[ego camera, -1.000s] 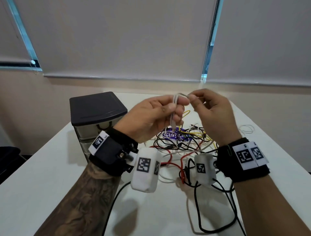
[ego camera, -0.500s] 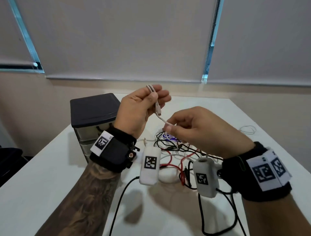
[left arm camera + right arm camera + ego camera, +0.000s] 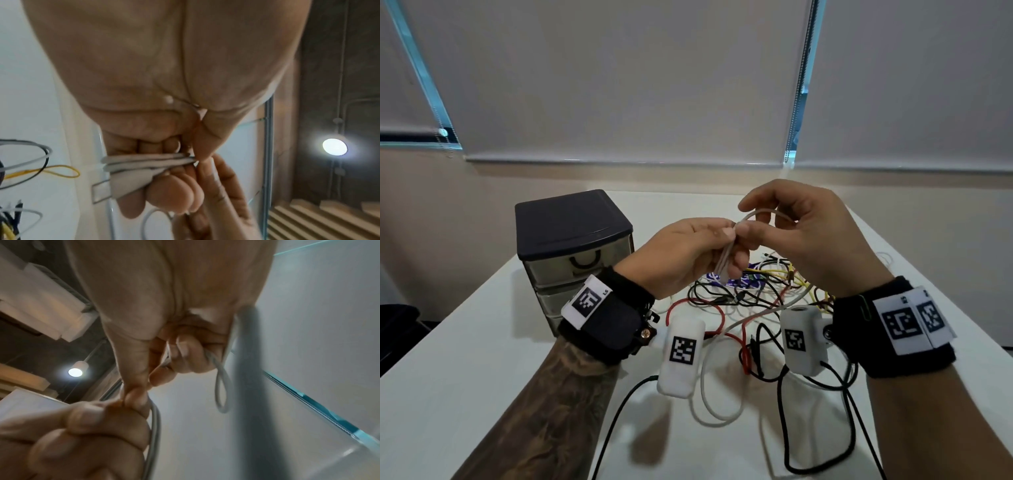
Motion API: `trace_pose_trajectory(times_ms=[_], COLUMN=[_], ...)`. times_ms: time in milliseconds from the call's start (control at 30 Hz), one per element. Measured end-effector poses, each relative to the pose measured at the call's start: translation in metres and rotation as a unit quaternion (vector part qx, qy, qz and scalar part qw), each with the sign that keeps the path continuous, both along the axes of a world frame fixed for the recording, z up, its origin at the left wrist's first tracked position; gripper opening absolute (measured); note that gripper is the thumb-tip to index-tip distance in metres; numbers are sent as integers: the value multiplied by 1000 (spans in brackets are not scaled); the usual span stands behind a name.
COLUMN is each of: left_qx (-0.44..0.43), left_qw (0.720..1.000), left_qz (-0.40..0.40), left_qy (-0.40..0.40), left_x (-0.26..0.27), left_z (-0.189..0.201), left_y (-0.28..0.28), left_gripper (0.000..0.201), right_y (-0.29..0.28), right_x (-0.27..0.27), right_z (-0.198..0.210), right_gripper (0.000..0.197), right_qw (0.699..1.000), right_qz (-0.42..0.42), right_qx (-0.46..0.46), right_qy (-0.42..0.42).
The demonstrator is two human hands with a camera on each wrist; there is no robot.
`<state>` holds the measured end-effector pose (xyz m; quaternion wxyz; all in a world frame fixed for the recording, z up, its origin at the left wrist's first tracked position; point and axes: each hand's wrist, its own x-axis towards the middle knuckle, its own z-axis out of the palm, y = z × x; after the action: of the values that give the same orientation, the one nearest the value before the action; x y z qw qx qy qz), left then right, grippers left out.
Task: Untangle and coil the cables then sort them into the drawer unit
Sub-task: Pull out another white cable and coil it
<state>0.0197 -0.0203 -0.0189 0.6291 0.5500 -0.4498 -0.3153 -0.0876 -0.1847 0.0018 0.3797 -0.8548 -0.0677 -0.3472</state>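
Head view puts your two forearms nearest, raised over the white counter (image 3: 465, 359). Your left hand (image 3: 681, 257) has its fingers curled round a folded bundle of thin white cable (image 3: 724, 260); in the left wrist view the strands lie side by side under your thumb, with a white plug end poking out below. Your right hand (image 3: 801, 233) pinches a loop of that same cable just beside the bundle, its thumb touching your left fingers, so you seem to be laying one more turn onto the coil.

Beyond your wrists lies the tangled heap of black, red, yellow and white cables (image 3: 750, 301), untouched and knotted together on the counter. Farther back and to your left stands the small translucent drawer unit with a dark lid (image 3: 571, 236); its drawers look closed, and what they hold cannot be made out.

By my reading you are early in the job: one cable nearly coiled, none visibly stowed, most of the heap waiting.
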Motion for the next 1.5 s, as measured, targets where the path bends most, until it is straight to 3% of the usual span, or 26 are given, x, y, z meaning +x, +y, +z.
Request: trace_pose_trajectory(times_ms=[100, 233, 467, 600, 733, 933, 1100, 1167, 1300, 1400, 1500], left_qx=[-6, -57, -196, -236, -253, -276, -287, -261, -163, -114, -49], left_qw=[999, 989, 916, 901, 898, 896, 900, 912, 931, 932, 954], left_qz=[-24, -43, 1, 56, 96, 152, 242, 281, 317, 294, 231], left_qy=[28, 133, 350, 360, 347, 314, 221, 148, -72, -181, -183], left_x=[2, 4, 4, 1, 3, 13, 20, 20, 12, 13, 9], left_z=[0, 4, 11, 14, 14, 15, 9, 3, -1, 1, 2], left_y=[3, 5, -1, -6, -11, -15, -15, -11, -12, -11, -8], left_gripper=[26, 24, 23, 21, 19, 20, 17, 16, 15, 19, 30], right_y=[0, 0, 17, 25, 25, 27, 33, 34, 29, 23, 17], right_x=[7, 19, 30, 29, 31, 23, 16, 16, 11, 4, -2], right_z=[-7, -20, -25, -22, -13, -7, -8, -9, -2, 8, 16], right_gripper=[7, 15, 26, 14, 16, 7, 9, 17, 23, 12, 11], right_qw=[1000, 998, 991, 991, 986, 976, 967, 969, 980, 993, 991], right_qz=[3, 18, 51, 49, 21, -7, 18, 21, -7, 21, 64], right_qx=[29, 66, 90, 62, 14, -29, -36, -54, -91, -22, 107], right_qy=[1, 12, 86, 107, 166, 214, 253, 241, 177, 111, 46])
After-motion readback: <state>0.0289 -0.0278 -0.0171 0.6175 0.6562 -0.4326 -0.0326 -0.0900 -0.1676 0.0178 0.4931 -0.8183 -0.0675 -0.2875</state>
